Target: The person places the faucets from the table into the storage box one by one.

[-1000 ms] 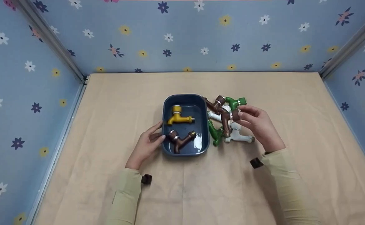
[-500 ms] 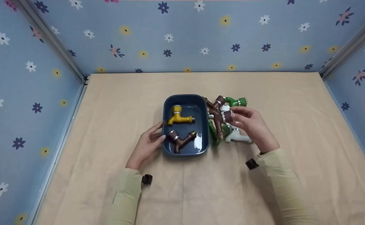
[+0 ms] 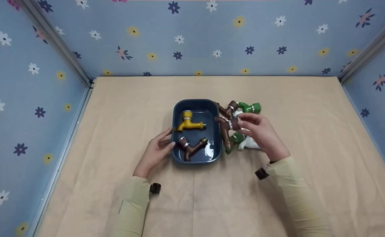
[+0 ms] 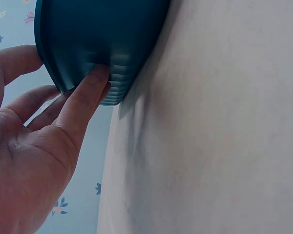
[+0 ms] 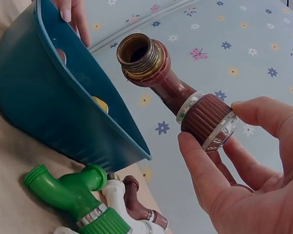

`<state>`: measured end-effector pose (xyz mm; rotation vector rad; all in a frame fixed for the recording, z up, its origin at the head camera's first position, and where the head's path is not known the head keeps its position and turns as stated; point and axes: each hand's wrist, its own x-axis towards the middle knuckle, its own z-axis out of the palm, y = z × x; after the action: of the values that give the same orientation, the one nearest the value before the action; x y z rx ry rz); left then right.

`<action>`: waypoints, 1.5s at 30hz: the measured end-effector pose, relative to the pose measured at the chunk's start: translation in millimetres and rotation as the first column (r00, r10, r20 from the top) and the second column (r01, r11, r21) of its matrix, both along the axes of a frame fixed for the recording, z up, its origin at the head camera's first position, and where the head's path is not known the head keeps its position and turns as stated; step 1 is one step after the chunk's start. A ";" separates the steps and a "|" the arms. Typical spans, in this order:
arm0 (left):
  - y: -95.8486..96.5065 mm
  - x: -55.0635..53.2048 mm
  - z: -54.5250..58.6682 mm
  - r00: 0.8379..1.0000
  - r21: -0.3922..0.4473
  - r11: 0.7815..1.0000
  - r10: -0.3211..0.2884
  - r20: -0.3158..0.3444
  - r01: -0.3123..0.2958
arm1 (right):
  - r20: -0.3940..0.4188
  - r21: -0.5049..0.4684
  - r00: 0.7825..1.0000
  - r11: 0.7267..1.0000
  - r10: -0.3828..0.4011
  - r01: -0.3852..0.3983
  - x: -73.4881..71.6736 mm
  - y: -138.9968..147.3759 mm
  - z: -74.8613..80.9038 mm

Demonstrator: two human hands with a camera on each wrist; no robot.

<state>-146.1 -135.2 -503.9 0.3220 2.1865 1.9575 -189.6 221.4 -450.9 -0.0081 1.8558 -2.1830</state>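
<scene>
My right hand [image 3: 261, 131] pinches a brown faucet [image 3: 225, 130] by its ribbed knob, thumb on one side and fingers on the other. In the right wrist view its threaded brass end points up and away from the hand, above the pile. My left hand [image 3: 152, 154] rests against the left side of a dark blue plastic basin [image 3: 197, 162]; in the left wrist view, its fingertips [image 4: 100, 75] touch the outer wall and rim. Inside the basin lie a yellow faucet [image 3: 189, 123] and a second brown faucet [image 3: 189, 149].
Right of the basin is a pile of faucets: a brown one [image 3: 227, 110], green ones [image 3: 250, 107], and white ones [image 3: 249, 144] partly hidden by my right hand. A beige cloth [image 3: 212, 204] covers the table. Flower-patterned panels [image 3: 205, 39] enclose the back and sides.
My right hand has moved left with the brown faucet, from over the pile to the basin's right rim. The left hand and the basin have stayed in place.
</scene>
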 end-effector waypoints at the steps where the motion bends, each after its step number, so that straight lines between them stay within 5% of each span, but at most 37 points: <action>1: 0.0 0.0 0.0 1.000 -0.002 1.000 0.001 0.002 -0.001 | 0.000 0.003 1.000 1.000 0.002 -0.002 0.1 -1.0 0.3; 45: 0.6 -0.9 -3.0 1.000 0.021 1.000 0.001 -0.013 -0.001 | 0.053 0.031 0.994 0.994 0.099 -0.101 2.8 -41.5 -5.0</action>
<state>-147.1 -134.6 -507.0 0.3371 2.1762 1.9852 -186.9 180.0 -455.8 -0.0375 1.8236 -2.0654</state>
